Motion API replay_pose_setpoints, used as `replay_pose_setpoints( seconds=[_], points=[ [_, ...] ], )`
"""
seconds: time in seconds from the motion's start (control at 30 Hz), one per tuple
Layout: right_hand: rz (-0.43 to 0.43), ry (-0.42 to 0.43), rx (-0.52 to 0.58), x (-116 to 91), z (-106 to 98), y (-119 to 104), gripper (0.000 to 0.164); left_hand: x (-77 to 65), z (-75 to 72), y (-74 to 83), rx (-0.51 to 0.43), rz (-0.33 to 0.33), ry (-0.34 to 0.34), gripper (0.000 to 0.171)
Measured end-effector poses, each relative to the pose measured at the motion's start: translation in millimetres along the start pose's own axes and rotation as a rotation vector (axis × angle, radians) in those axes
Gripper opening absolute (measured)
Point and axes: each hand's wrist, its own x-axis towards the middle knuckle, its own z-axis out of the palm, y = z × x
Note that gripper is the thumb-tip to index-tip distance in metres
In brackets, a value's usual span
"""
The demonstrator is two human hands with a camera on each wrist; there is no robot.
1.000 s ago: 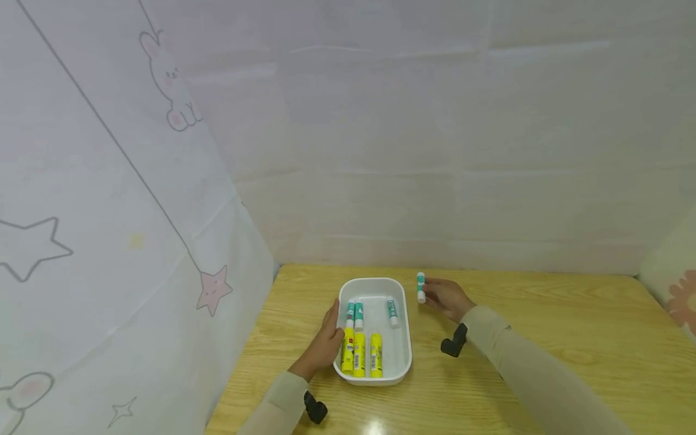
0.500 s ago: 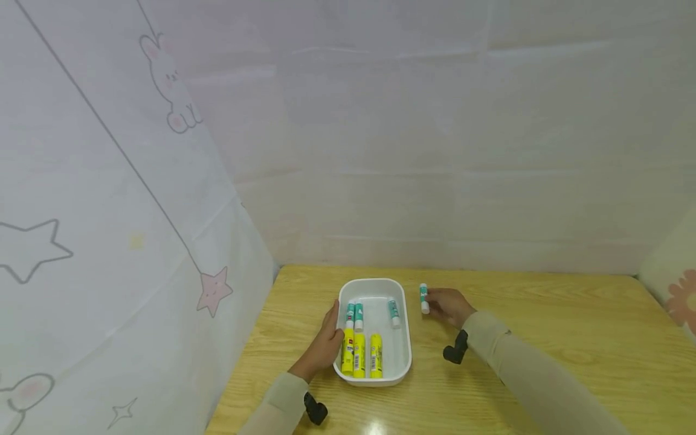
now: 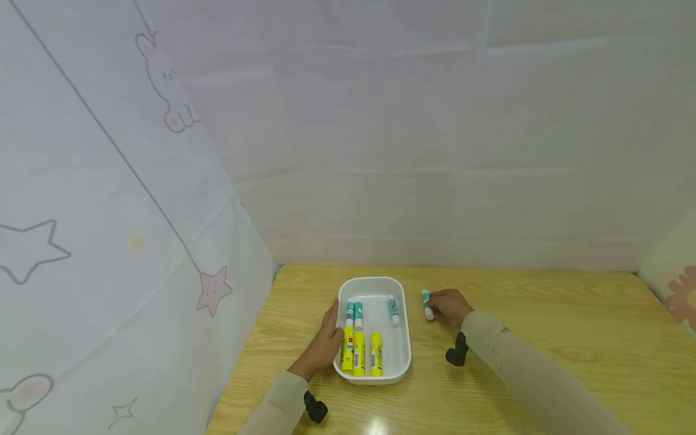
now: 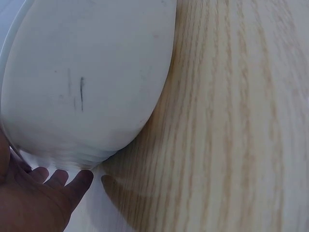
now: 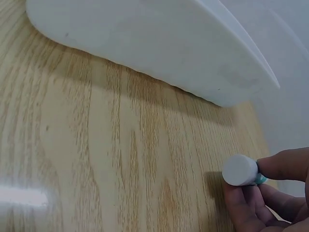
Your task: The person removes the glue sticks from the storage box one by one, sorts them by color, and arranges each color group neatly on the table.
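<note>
A white plastic tray (image 3: 405, 353) stands on the wooden table, holding several glue sticks. Three yellow glue sticks (image 3: 359, 355) lie in its near part. Beyond them, two teal-and-white glue sticks (image 3: 358, 315) lie at the left and one teal-and-white stick (image 3: 394, 311) at the right. My left hand (image 3: 324, 344) holds the tray's left side, thumb at the rim; in the left wrist view its fingertips (image 4: 83, 180) touch the outer wall. Right of the tray, my right hand (image 3: 450, 306) pinches another teal-and-white glue stick (image 5: 240, 170), low over the table, white end toward the wrist camera.
The wooden table (image 3: 549, 320) extends to the right of the tray. A pale cloth backdrop (image 3: 380, 151) rises behind the table, and a printed cloth (image 3: 163, 241) hangs at the left.
My right hand has come down toward the table and slightly nearer with the pinched glue stick, which is now more tilted. The left hand and the tray have stayed in place.
</note>
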Motion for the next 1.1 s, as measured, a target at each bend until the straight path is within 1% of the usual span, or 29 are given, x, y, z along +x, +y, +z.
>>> replay_pose_setpoints(
  seconds=[0.2, 0.57, 0.77, 0.93, 1.1],
  points=[
    [-0.026, 0.053, -0.171, 1, 2, -1, 0.045, -0.5, 0.6, 0.3, 0.002, -0.002, -0.006, 0.069],
    [-0.051, 0.081, -0.375, 10, 1, 1, 0.046, -0.4, 0.9, 0.1, -0.003, 0.008, 0.002, 0.070],
    [-0.043, 0.077, -0.401, 10, 4, -3, 0.047, -0.9, 0.5, 2.7, 0.007, 0.008, 0.001, 0.070],
    [-0.040, 0.081, -0.405, 9, 7, -1, 0.046, -1.0, 0.4, 2.7, 0.009, 0.010, -0.003, 0.070],
    [-0.050, 0.082, -0.411, 9, 7, -2, 0.046, -0.2, -0.2, 2.6, 0.002, 0.011, -0.005, 0.070]
  ],
)
